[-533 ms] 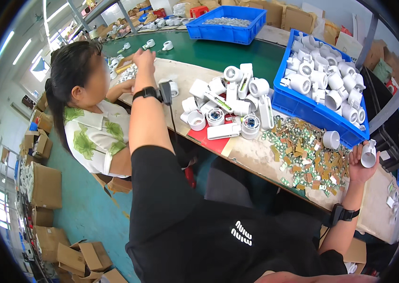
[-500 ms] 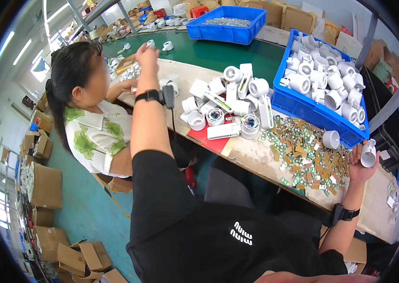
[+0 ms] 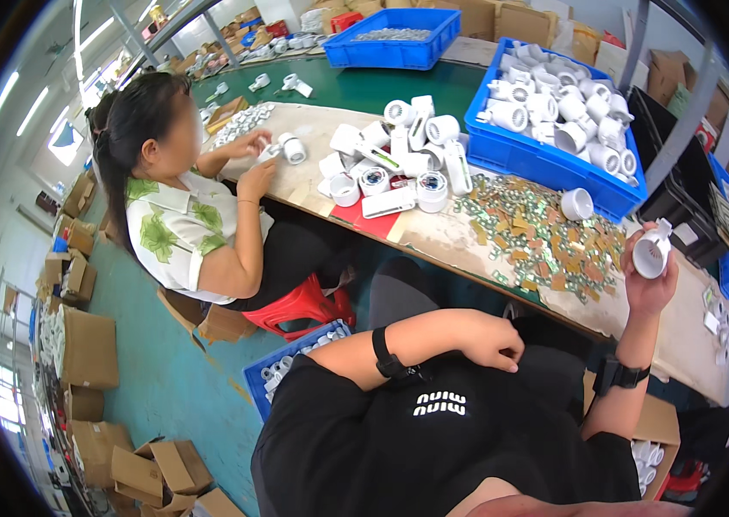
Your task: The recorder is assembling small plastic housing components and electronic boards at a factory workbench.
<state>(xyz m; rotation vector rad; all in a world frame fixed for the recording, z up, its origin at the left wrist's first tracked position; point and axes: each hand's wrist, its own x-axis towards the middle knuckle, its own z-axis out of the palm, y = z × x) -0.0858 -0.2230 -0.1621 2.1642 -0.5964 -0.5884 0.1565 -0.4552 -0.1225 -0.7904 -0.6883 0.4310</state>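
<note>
My right hand (image 3: 651,291), at the table's right end, has its fingers around a white fan housing (image 3: 651,257), a round plastic cup with its hollow side turned up. My left hand (image 3: 494,343) is in front of my black shirt, over my lap, its fingers curled in with nothing visible in them. A second white housing (image 3: 576,204) rests beside the heap of small green and brown circuit boards (image 3: 537,237), close to my right hand. Farther left on the table lies a pile of white handheld fans (image 3: 399,159), some with round ends that show circuit boards.
A blue crate (image 3: 502,155) full of white housings stands behind the boards. Another blue crate (image 3: 382,56) sits beyond the green belt (image 3: 330,90), which carries a few white fans (image 3: 297,84). At left a co-worker (image 3: 183,215) handles white parts. Metal posts (image 3: 638,43) rise at right.
My left arm has drawn back from over the belt to my lap. My right hand still holds the housing, tilted a little differently. The co-worker's hands have come together over a white part.
</note>
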